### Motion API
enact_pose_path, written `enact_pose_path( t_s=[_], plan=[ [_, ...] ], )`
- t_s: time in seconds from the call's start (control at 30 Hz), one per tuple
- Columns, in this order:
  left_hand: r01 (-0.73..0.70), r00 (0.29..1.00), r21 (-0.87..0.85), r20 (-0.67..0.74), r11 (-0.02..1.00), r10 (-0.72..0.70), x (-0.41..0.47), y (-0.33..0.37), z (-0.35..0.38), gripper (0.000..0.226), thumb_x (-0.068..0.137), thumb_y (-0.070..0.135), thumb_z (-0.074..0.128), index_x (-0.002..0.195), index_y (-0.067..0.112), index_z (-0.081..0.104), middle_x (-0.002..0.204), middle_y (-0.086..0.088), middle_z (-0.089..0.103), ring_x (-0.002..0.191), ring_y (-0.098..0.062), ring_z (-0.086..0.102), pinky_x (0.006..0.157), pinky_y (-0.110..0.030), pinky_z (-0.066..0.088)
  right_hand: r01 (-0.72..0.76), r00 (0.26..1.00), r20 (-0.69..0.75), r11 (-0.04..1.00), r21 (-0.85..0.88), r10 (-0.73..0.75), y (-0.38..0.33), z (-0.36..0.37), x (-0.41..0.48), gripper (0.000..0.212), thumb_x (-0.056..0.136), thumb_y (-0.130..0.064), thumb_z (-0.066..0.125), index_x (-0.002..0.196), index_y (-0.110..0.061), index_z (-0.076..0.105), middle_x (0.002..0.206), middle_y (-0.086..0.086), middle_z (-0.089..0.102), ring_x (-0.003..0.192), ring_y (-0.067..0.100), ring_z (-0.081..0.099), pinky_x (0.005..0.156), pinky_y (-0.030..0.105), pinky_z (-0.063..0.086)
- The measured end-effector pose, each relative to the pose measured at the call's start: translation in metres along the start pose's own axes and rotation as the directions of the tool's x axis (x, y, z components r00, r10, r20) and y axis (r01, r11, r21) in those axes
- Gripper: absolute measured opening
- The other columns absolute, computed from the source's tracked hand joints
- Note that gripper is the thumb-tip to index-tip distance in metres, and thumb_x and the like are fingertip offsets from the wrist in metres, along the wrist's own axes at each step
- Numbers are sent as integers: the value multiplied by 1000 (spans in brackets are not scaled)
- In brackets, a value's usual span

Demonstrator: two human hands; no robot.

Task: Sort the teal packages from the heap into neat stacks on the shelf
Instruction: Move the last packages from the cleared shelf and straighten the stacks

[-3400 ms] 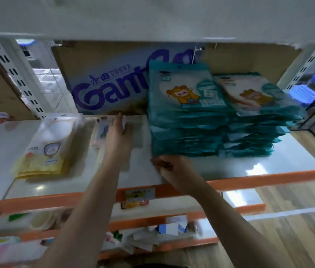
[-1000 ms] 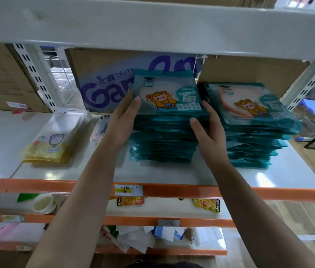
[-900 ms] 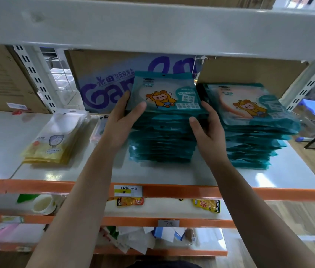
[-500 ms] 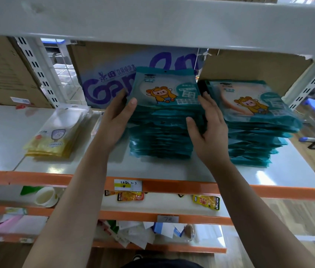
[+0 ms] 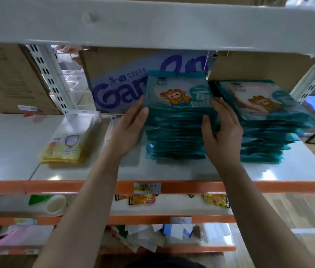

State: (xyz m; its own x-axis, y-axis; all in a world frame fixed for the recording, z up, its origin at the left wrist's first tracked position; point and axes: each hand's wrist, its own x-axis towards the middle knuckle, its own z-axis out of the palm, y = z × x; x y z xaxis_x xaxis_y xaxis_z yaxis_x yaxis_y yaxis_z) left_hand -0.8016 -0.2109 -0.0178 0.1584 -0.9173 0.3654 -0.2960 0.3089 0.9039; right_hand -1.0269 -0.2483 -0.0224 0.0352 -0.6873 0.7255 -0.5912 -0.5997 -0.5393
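Left hand (image 5: 131, 128): released and flat, with straight fingers pressed against the left side of the left teal stack (image 5: 177, 136); it clasped nothing.
Right hand (image 5: 222, 130): also released, its palm and fingers laid against the right side of the same stack and the thumb on its front face; it clasped nothing.
Step in hand: judged to be squaring the stack between the two palms.
Left teal stack: stood near the middle of the shelf (image 5: 172, 172), set back from the orange front edge; its sides looked fairly even, with the top package face up.
Right teal stack (image 5: 264, 122): stood just beside the first, toward the right end of the shelf; its lower packages fanned out to the right and looked less tidy.
Done: every teal package in view lay in one of the stacks; no loose heap showed.
Left: probably evening the right stack's edges; whether more packages waited out of view could not be told.
Count, hands: two.
Count, teal stacks: two; each held many packages, too many and too blurred to count.
Count, yellow packs (image 5: 65, 146): one small pile, toward the left of the shelf.
Count, cardboard box (image 5: 121, 88): one with purple lettering, behind the stacks at the back edge.
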Motion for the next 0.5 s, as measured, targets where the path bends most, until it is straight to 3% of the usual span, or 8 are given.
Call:
enact_pose_path(
  t_s=[0.13, 0.27, 0.33, 0.4, 0.43, 0.5],
  plan=[
    [-73, 997, 33, -13, 997, 74, 4, -1, 5, 46, 101, 32, 44, 142, 12, 45, 138, -8, 53, 131, -23, 47, 107, -51, 41, 52, 998, -46, 998, -20, -53, -8, 4, -7, 37, 93, -9, 55, 129, 1, 57, 133, 16, 57, 131, 26, 49, 108, 42, 41],
    [-57, 998, 79, 15, 995, 56, 4, -3, 1, 44, 102, 35, 44, 141, 17, 48, 137, -1, 56, 130, -18, 49, 107, -47, 42, 134, 990, -48, 991, 11, -134, -21, 6, -15, 35, 92, -5, 54, 126, 1, 59, 128, 15, 59, 124, 24, 53, 106, 28, 42],
    [-20, 999, 74, -24, 997, 21, 2, -3, -8, 35, 102, 31, 45, 135, 23, 53, 130, 15, 58, 123, 5, 50, 105, -24, 42, 166, 986, -38, 985, 52, -164, -32, 10, -20, 32, 91, -4, 54, 123, 2, 61, 124, 15, 61, 120, 24, 56, 104, 25, 42],
    [35, 994, 96, -103, 995, -25, -1, -12, -23, 33, 102, 27, 45, 134, 23, 51, 118, 25, 55, 103, 25, 48, 88, 0, 37, 170, 985, -8, 980, 107, -170, -45, 18, -25, 29, 91, -5, 54, 118, 1, 63, 118, 13, 63, 113, 22, 59, 99, 25, 46],
    [57, 992, 145, -121, 988, -40, -4, -19, -34, 33, 102, 28, 45, 135, 23, 50, 117, 23, 55, 99, 26, 49, 84, 2, 37, 166, 985, 30, 976, 142, -172, -51, 25, -29, 28, 90, -6, 54, 116, -1, 64, 115, 11, 64, 109, 20, 60, 96, 24, 47],
    [109, 986, 263, -148, 959, -72, -7, -38, -56, 41, 101, 38, 46, 139, 22, 50, 126, 14, 57, 110, 9, 54, 92, -12, 44, 153, 971, 148, 964, 216, -187, -62, 44, -41, 26, 91, -8, 53, 114, -3, 64, 111, 9, 66, 103, 17, 61, 90, 21, 48]
  ],
)
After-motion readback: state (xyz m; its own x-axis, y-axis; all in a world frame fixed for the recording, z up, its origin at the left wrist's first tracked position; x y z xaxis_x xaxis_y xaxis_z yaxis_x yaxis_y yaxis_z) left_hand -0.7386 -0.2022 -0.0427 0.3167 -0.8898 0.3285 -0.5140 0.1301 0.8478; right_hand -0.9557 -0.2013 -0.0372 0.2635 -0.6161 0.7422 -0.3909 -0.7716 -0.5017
